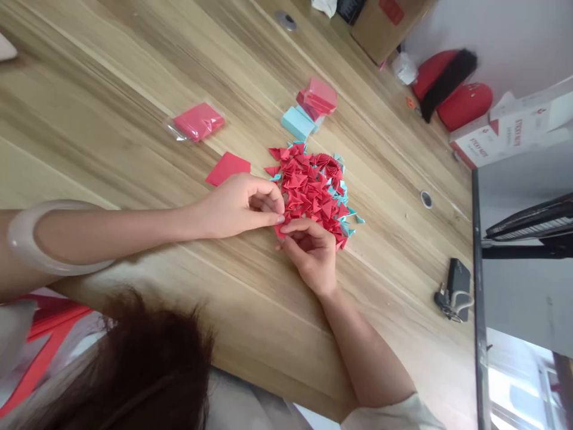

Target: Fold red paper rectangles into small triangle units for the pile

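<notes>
Together, pinching a small red paper (279,231) in the grip of the left hand (242,209) and the right hand (316,254), close by the red and blue pile (308,191). Lots of room on the tabletop (394,269) toward its right edge. Hard to see that paper's shape. Dark hair (152,352) over part of the near edge.

A small red paper (279,230) is being pinched in the grip, showing only in part. Just beyond the grip, folded red and pale-blue triangles (308,185) are lying loosely heaped, pointing in many directions.
</notes>
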Demonstrator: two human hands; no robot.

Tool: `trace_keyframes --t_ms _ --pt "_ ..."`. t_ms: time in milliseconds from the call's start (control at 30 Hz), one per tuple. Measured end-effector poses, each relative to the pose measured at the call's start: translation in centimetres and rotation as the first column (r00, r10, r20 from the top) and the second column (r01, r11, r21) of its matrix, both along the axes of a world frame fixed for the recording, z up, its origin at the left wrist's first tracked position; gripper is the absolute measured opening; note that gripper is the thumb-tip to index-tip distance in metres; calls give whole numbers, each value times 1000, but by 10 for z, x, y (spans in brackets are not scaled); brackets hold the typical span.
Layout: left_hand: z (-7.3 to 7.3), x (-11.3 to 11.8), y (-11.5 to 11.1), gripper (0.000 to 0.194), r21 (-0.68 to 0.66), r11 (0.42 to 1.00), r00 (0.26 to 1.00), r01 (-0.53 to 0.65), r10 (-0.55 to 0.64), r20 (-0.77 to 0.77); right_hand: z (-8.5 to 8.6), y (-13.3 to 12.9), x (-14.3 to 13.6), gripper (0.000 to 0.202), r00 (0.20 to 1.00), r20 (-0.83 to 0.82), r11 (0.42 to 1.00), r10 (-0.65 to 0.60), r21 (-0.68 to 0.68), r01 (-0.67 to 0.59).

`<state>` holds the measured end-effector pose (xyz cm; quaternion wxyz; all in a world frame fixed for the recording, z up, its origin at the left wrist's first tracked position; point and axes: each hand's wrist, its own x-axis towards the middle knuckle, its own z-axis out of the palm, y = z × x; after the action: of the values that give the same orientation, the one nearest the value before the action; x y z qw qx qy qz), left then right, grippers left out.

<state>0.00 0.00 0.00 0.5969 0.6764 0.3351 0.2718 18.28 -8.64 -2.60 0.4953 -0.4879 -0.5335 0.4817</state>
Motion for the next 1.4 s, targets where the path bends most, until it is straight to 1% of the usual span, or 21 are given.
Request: trace_keyframes --t_ms 167,300,500,733,833,1167,1400 --pt "0 0 1 16 -12 1000 1000 -21 21 17 3 0 -1 22 1000 -7 1000 -3 -11 3" --pt "1 -1 1 14 -10 1000 1000 -21 21 21 4 0 0 20 999 -32 1000 -5 -7 5" --pt "2 -1 -1 16 7 1000 999 -22 22 30 4 0 2 23 1000 -13 999 0 -32 0" --pt "1 0 -1 18 10 1000 998 -28 27 51 5 1 1 12 996 -90 1000 1 10 0" --pt "0 1 -2 17 11 1000 998 -29 28 58 6 1 1 10 994 -106 1000 1 7 -1" --pt "1 -1 -2 16 13 1000 998 -4 4 59 7 3 -2 20 992 -118 998 -39 -44 34" --pt "1 0 -3 16 8 1000 998 8 -9 57 6 2 -2 29 996 -88 997 -34 -78 27"
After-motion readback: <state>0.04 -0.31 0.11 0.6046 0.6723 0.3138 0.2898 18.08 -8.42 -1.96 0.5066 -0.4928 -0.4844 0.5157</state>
